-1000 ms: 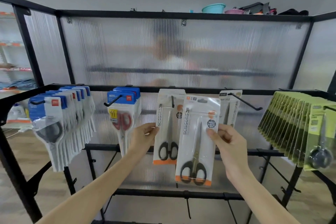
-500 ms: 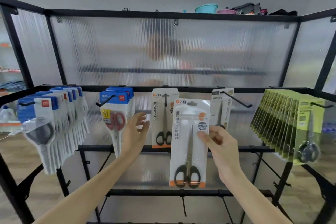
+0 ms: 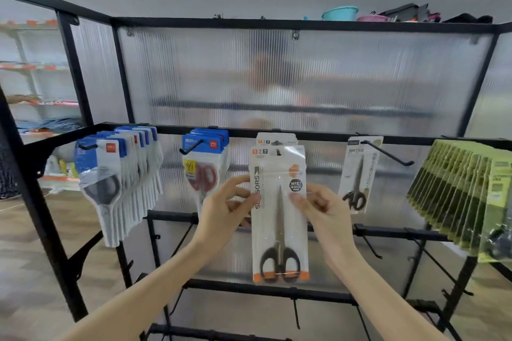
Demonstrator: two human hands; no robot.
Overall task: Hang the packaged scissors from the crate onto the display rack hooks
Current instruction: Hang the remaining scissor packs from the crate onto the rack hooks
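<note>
Between our two hands hangs the scissors pack point(image 3: 278, 213) — our left hand point(image 3: 224, 216) pinches its left edge, our right hand point(image 3: 322, 213) pinches its right edge, thumb on the front. We hold it upright, its top at the middle hook on the display rack point(image 3: 304, 135), covering another white pack point(image 3: 273, 140) already hung behind. Further left hang blue-topped packs point(image 3: 205, 158) and a longer row point(image 3: 119, 174); right, a single slim pack point(image 3: 358, 174) — then green packs point(image 3: 465, 196).

Top of rack: teal bowl point(image 3: 340, 13), pink bowl point(image 3: 371, 18), dark clutter point(image 3: 410, 10)
Far left: shelves point(image 3: 30, 63)
Floor: wood point(image 3: 22, 257)
</note>
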